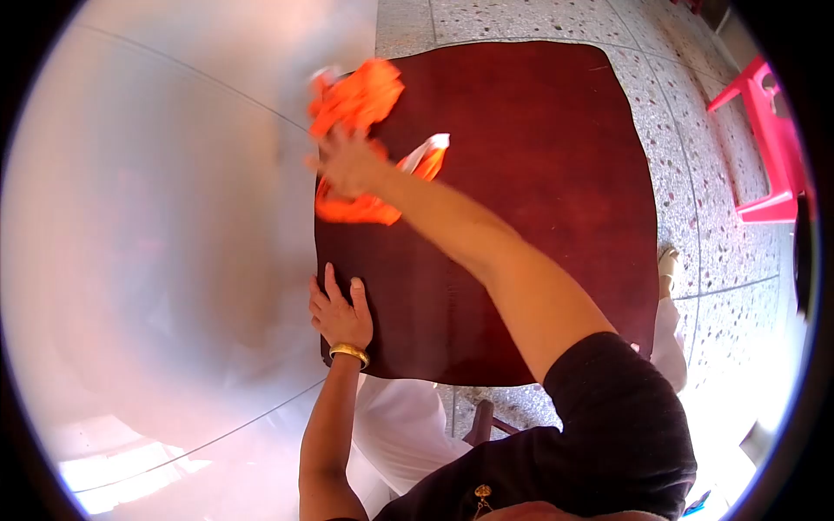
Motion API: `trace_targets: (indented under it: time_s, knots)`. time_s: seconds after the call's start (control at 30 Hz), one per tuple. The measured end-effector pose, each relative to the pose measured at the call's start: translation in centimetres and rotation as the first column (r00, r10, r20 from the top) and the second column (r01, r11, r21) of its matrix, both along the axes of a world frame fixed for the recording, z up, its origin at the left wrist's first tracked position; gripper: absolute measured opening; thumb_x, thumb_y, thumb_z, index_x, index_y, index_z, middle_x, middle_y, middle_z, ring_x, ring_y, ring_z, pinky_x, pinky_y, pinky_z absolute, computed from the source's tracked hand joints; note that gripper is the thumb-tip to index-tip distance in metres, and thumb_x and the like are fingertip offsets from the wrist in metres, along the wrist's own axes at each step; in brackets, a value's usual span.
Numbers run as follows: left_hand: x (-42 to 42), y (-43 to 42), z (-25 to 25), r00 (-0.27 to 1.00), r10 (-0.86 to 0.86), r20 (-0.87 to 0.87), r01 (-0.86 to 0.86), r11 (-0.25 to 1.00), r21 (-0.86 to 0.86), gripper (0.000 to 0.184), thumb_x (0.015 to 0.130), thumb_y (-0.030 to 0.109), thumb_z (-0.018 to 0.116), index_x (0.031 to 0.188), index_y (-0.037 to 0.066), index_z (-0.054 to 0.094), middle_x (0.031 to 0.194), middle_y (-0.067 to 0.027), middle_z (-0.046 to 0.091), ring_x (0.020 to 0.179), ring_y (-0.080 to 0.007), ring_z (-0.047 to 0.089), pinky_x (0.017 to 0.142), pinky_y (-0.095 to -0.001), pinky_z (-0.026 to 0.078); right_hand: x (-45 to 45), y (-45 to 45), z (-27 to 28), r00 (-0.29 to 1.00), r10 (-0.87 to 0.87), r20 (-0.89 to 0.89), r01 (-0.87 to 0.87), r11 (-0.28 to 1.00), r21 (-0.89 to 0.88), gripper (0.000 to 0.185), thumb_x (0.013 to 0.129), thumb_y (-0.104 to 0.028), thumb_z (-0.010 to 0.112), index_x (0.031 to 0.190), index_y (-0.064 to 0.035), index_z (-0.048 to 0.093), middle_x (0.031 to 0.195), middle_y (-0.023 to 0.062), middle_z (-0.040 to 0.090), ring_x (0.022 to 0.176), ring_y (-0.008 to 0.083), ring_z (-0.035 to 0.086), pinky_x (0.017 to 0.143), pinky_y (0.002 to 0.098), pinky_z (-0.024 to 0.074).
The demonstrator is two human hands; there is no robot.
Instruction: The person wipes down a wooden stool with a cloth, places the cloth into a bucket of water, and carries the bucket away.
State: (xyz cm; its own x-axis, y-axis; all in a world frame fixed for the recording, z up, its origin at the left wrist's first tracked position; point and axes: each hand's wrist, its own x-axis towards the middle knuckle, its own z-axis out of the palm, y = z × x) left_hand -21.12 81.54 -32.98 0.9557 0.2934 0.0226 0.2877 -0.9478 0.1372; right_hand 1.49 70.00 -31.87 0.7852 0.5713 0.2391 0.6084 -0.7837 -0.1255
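Note:
An orange cloth [360,95] with some white parts lies bunched at the far left corner of a dark red wooden table [539,174]. My right hand [347,162] is on the cloth, blurred by motion; its fingers are spread over the orange fabric, and part of the cloth shows on both sides of it. Flat on the table's near left edge rests my left hand [341,317], fingers apart and holding nothing, with a gold bangle [349,353] at the wrist.
A pale, shiny surface [174,217] runs along the table's left side. Beyond the right edge, a pink plastic stool [769,148] stands on the speckled floor [686,130]. My foot [668,267] shows beside the table's right edge.

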Motion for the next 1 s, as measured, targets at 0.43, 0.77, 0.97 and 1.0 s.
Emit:
trace_targets:
  time_s: [0.43,0.77,0.97,1.0]
  knots:
    - [0.4,0.0,-0.3,0.999,-0.017,0.036,0.018,1.0,-0.018,0.059,0.093,0.054,0.036,0.14,0.019,0.034,0.143,-0.0199,0.03,0.126,-0.0381,0.035,0.098,-0.053,0.03,7.1,-4.3,-2.1,0.93,-0.141,0.34,0.131,0.99,0.054,0.023,0.086,-0.019,0.049,0.105,-0.0159,0.063,0.109,0.0063,0.057,0.102,0.0262,0.056,0.08,0.0449,0.0489]
    - [0.5,-0.2,-0.1,1.0,0.019,-0.003,-0.019,0.998,0.057,0.058,0.093,0.054,0.034,0.14,0.021,0.033,0.143,-0.0187,0.031,0.124,-0.0371,0.037,0.095,-0.0518,0.034,-3.6,-40.3,-0.6,0.495,-0.691,0.527,0.798,0.601,0.039,0.032,0.083,-0.029,0.058,0.112,-0.0156,0.053,0.12,0.0165,0.047,0.113,0.037,0.047,0.085,0.0452,0.0492]
    - [0.5,-0.2,0.1,0.999,0.036,-0.016,-0.035,0.999,0.031,0.059,0.093,0.056,0.031,0.141,0.022,0.033,0.143,-0.0181,0.03,0.126,-0.0365,0.036,0.097,-0.0522,0.032,-16.4,-34.5,0.1,0.728,-0.567,0.386,0.559,0.816,0.146,0.03,0.07,-0.026,0.066,0.095,-0.0131,0.055,0.099,0.0175,0.05,0.093,0.0366,0.05,0.074,0.0507,0.0436]
    - [0.5,-0.1,0.3,0.999,0.041,-0.036,-0.041,0.999,-0.001,0.062,0.092,0.059,0.029,0.142,0.023,0.032,0.145,-0.0171,0.029,0.129,-0.0364,0.033,0.099,-0.0528,0.03,-17.9,-31.9,0.3,0.745,-0.578,0.332,0.553,0.814,0.176,0.029,0.07,-0.026,0.065,0.094,-0.013,0.055,0.1,0.0167,0.05,0.093,0.0362,0.05,0.074,0.0507,0.0432]
